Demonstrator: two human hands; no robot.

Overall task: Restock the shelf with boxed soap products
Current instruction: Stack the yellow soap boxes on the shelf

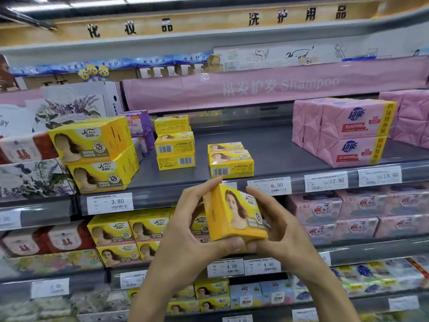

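Note:
A yellow soap box (234,213) with a printed portrait is held tilted in front of the shelf edge. My left hand (185,231) grips its left side and bottom. My right hand (276,226) grips its right side. On the grey shelf (278,145) just above stand two stacked yellow boxes (231,161) near the front edge, a stack of three yellow boxes (174,142) further back left, and two larger yellow boxes (97,154) at the left.
Pink wrapped soap packs (343,131) fill the shelf's right side. Price tags (269,185) line the shelf rail. The shelf below holds more yellow boxes (130,235) and pink soaps (336,214). A pink Shampoo banner (278,84) hangs above.

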